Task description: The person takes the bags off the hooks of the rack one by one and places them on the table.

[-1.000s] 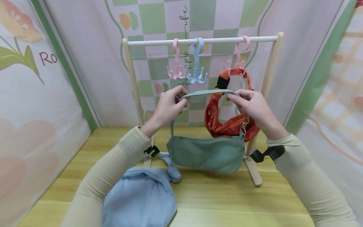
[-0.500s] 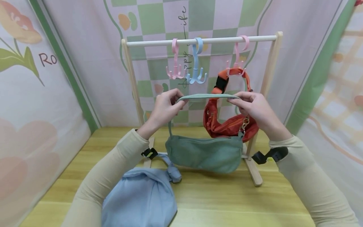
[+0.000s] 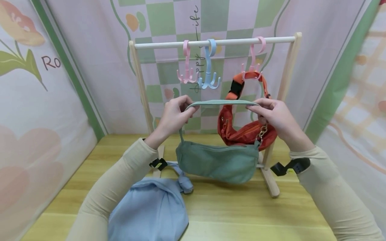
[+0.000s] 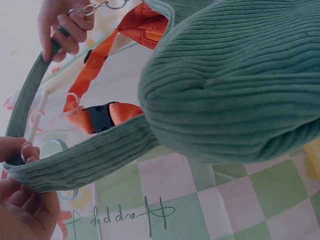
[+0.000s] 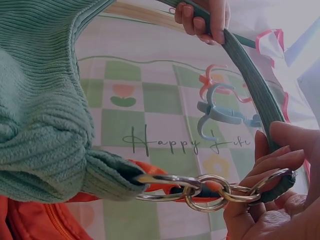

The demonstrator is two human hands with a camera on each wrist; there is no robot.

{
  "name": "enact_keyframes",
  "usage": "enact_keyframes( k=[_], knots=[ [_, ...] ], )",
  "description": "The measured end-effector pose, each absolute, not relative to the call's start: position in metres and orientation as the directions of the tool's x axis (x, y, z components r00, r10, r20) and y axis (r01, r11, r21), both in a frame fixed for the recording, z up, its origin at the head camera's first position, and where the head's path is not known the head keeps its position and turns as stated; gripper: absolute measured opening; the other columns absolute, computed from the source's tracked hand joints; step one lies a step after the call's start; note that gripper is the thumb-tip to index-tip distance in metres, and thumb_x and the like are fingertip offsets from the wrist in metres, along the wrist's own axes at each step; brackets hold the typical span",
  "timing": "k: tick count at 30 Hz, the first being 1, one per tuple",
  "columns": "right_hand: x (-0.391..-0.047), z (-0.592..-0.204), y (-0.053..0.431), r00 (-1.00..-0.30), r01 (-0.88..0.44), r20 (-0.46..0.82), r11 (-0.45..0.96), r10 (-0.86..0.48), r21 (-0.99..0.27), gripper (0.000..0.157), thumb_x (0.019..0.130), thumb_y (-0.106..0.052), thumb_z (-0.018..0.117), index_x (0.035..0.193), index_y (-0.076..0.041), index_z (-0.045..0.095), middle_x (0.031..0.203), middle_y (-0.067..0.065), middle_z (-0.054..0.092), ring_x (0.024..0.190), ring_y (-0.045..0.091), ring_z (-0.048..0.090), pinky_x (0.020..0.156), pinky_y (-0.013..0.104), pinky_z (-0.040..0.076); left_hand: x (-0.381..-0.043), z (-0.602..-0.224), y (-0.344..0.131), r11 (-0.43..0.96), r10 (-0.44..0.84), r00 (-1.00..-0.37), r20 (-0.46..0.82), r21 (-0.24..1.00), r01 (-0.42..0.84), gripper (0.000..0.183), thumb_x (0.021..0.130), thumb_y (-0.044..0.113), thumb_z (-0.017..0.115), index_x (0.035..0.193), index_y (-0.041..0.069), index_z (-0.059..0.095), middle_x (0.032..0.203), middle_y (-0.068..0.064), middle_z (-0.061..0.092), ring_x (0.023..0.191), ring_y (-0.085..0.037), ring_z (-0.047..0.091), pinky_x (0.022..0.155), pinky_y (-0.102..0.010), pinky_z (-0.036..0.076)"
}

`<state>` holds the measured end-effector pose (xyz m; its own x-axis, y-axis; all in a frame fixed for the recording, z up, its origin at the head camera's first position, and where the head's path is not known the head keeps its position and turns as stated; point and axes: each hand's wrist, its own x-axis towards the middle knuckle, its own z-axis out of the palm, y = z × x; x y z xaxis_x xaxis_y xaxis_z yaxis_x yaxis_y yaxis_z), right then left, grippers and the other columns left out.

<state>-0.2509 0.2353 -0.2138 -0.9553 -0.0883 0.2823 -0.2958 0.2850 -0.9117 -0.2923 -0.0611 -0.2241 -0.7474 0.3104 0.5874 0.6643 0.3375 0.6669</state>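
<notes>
A green corduroy shoulder bag (image 3: 217, 162) hangs in the air from its strap (image 3: 221, 102), held between both hands. My left hand (image 3: 176, 115) pinches the strap's left end between thumb and fingers. The right hand (image 3: 275, 117) pinches its right end, close to a gold chain (image 5: 207, 192) that joins strap to bag. Behind the green bag, a red-orange bag (image 3: 238, 132) hangs by its orange strap from a pink hook (image 3: 252, 63). A blue hook (image 3: 208, 67) and another pink hook (image 3: 187, 65) hang on the rod above my hands, with nothing on them.
A light-blue bag (image 3: 150, 207) lies on the wooden table (image 3: 235, 214) at the front left, its knotted strap toward the rack. The rack has a white rod (image 3: 229, 42) and wooden posts (image 3: 289, 67). A patterned cloth backdrop (image 3: 163, 20) stands behind it.
Both hands and the strap dipped slightly between one second and half a second ago. Since then the right hand has shifted a little to the right; both keep their hold.
</notes>
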Motion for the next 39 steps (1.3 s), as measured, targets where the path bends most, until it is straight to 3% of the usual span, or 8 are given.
enact_keyframes(
  k=[11,26,33,39],
  knots=[
    [-0.252,-0.217,0.237,-0.955,-0.298,0.284,0.297,-0.09,-0.907,0.013,0.092,-0.031,0.062,0.09,-0.02,0.069,0.06,-0.006,0.046,0.051,0.011,0.037,0.046,0.03,0.031,-0.292,-0.227,-0.065,0.321,0.303,-0.752,0.585,0.681,0.659,0.014,0.092,0.019,0.06,0.081,0.009,0.063,0.059,-0.006,0.056,0.049,-0.019,0.053,0.045,-0.028,0.045],
    [-0.255,-0.221,0.241,-0.957,-0.285,0.261,0.249,-0.125,-0.926,0.015,0.092,-0.029,0.061,0.082,-0.019,0.065,0.057,-0.006,0.038,0.051,0.013,0.033,0.049,0.032,0.025,-0.293,-0.232,-0.07,0.287,0.304,-0.747,0.591,0.691,0.663,0.021,0.094,0.019,0.056,0.08,0.005,0.06,0.055,-0.008,0.053,0.046,-0.022,0.053,0.041,-0.027,0.041],
    [-0.255,-0.227,0.245,-0.939,-0.291,0.256,0.134,-0.228,-0.947,0.01,0.095,-0.018,0.058,0.087,-0.016,0.065,0.057,-0.004,0.043,0.05,0.013,0.033,0.052,0.036,0.021,-0.292,-0.236,-0.073,0.27,0.291,-0.767,0.572,0.72,0.639,0.022,0.095,0.018,0.055,0.082,0.002,0.061,0.057,-0.01,0.053,0.045,-0.024,0.053,0.044,-0.031,0.048],
    [-0.255,-0.23,0.246,-0.927,-0.282,0.262,0.038,-0.27,-0.959,0.01,0.096,-0.014,0.056,0.087,-0.012,0.062,0.062,-0.002,0.049,0.056,0.013,0.042,0.051,0.032,0.029,-0.291,-0.24,-0.075,0.274,0.282,-0.781,0.557,0.733,0.622,0.023,0.095,0.022,0.056,0.081,0.004,0.06,0.057,-0.01,0.053,0.046,-0.024,0.055,0.046,-0.034,0.05]
  ],
)
